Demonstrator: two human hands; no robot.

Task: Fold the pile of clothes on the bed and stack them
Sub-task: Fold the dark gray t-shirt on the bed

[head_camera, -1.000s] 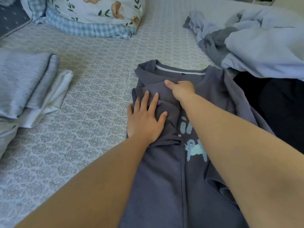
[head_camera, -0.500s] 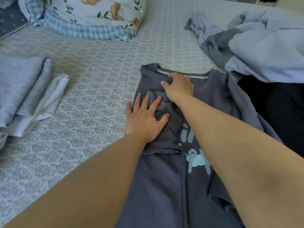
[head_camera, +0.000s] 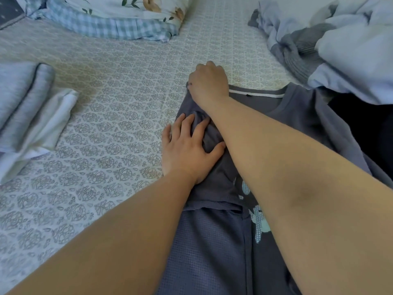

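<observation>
Grey shirt [head_camera: 297,124]: my left hand [head_camera: 187,150] presses the folded sleeve flat, fingers spread, while my right hand [head_camera: 209,84] pinches the shoulder corner to square it.

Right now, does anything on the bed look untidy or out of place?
Yes. The pile of clothes at the far right lies crumpled and tangled, not folded. On the grey shirt, the folded-in sleeve bunches into wrinkles under the left hand. The folded stack at left looks neat.
</observation>
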